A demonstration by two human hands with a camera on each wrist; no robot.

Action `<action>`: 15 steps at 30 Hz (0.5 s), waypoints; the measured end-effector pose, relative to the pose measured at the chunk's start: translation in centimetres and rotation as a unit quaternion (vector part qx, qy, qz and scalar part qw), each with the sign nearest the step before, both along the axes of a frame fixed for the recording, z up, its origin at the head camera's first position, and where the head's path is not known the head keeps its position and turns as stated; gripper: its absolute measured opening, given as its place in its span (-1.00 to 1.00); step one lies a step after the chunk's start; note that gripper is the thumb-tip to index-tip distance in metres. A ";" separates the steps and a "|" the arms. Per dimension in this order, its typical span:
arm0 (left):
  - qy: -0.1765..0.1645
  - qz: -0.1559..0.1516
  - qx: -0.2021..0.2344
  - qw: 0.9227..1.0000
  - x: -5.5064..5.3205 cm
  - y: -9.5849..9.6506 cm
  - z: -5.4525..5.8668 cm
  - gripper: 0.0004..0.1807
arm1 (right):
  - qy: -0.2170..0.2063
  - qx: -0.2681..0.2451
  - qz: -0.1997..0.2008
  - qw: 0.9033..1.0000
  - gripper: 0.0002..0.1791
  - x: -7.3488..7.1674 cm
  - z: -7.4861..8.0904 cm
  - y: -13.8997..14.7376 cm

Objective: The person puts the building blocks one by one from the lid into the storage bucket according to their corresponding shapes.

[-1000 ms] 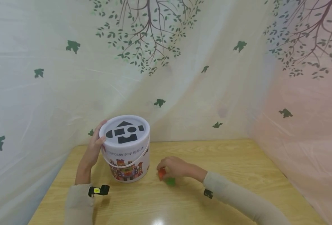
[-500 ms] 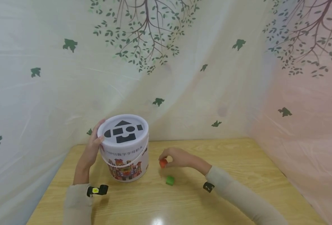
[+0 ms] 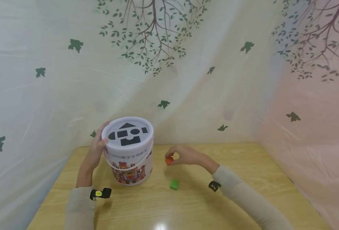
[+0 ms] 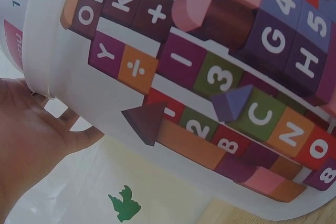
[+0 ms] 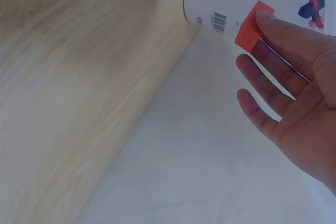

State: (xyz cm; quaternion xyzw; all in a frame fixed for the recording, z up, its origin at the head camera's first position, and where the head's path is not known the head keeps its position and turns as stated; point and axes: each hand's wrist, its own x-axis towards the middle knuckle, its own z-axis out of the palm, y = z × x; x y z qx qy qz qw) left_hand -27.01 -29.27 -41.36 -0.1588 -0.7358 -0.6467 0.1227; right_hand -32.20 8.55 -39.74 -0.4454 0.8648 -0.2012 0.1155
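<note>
A white lidded bucket (image 3: pixel 130 177) stands on the left of the table, with block shapes in black on its lid (image 3: pixel 142 140) and a coloured block picture on its side. My left hand (image 3: pixel 96 150) grips the bucket at its left, the thumb at the lid's rim; some fingers are hidden behind it. Between thumb and fingertips, my right hand (image 3: pixel 186 155) pinches a small orange-red block (image 5: pixel 253 27) above the table, right of the bucket. On the tabletop below that hand lies a small green block (image 3: pixel 174 184).
The wooden table (image 3: pixel 229 191) reaches back to a hanging cloth (image 3: pixel 192 118) with tree and leaf prints. A white handle (image 3: pixel 129 169) hangs down the bucket's front. Each wrist carries a small black camera.
My right hand has lifted the orange-red block off the spot beside the green block and moved it back, away from me. The green block and the bucket stay in place.
</note>
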 end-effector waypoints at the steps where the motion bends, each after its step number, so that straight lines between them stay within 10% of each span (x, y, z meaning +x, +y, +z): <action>1: 0.001 0.001 -0.001 1.000 0.0 0.0 0.0 -0.25 | 0.003 0.000 0.002 1.000 -0.64 0.0 0.2 0.1; 15: 0.003 0.002 -0.005 1.000 0.0 0.2 0.1 -0.25 | 0.012 0.002 -0.005 1.000 -0.65 -0.8 4.0 0.9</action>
